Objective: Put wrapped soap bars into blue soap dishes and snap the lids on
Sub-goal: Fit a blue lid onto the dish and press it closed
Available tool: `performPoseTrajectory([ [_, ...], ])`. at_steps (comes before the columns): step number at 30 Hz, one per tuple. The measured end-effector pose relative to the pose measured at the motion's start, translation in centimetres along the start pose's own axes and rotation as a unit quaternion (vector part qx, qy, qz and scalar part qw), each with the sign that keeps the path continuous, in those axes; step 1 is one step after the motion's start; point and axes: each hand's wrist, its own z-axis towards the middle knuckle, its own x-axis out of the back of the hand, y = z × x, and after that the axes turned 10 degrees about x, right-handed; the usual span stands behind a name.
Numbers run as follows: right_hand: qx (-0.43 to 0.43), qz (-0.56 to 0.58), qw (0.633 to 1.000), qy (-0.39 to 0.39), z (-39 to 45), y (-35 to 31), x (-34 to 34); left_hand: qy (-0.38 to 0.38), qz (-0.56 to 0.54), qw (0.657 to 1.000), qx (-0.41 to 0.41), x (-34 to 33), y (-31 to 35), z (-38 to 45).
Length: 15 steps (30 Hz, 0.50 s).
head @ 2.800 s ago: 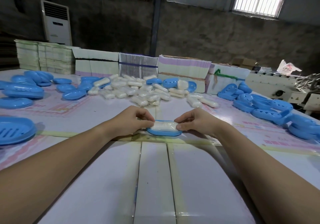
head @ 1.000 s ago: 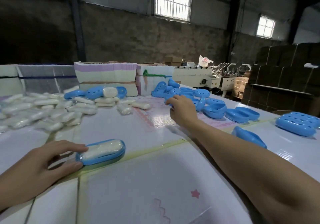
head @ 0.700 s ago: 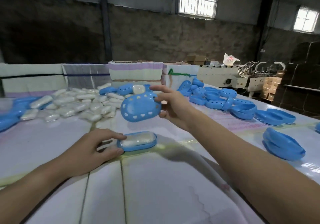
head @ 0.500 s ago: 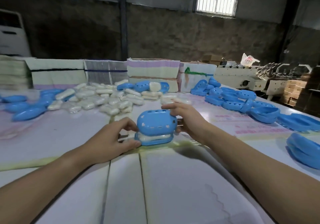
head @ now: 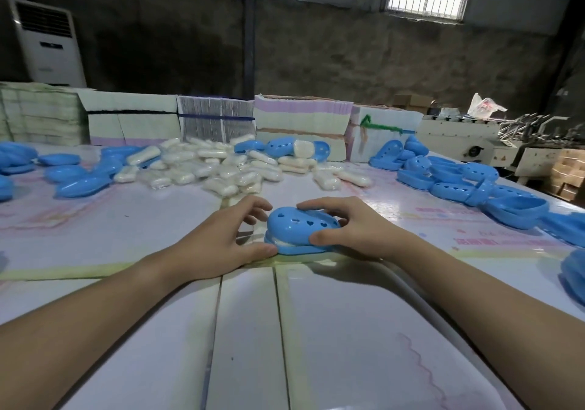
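A blue soap dish (head: 296,249) rests on the table in front of me with a wrapped white soap bar (head: 286,242) showing in the gap under its lid. The blue lid (head: 300,226), pierced with heart-shaped holes, lies over the soap, slightly raised at the left. My left hand (head: 228,238) holds the dish's left end, thumb at the base. My right hand (head: 348,226) grips the right end, fingers on top of the lid and thumb at the front rim.
A heap of wrapped soap bars (head: 209,164) lies at the table's far middle. Loose blue lids and dishes (head: 468,181) are piled at the right, more blue dishes (head: 72,175) at the left. Bundled carton stacks (head: 300,115) line the far edge.
My right hand fetched a lid from the right pile and brought it down over the soap. The lid now sits lower on the dish, with both hands at its ends.
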Motion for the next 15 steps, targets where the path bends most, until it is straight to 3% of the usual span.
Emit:
performPoseTrajectory([
  [15, 0.014, -0.071, 0.993, -0.094, 0.00, 0.34, 0.14, -0.025, 0.033, 0.999, -0.029, 0.07, 0.19, -0.02],
])
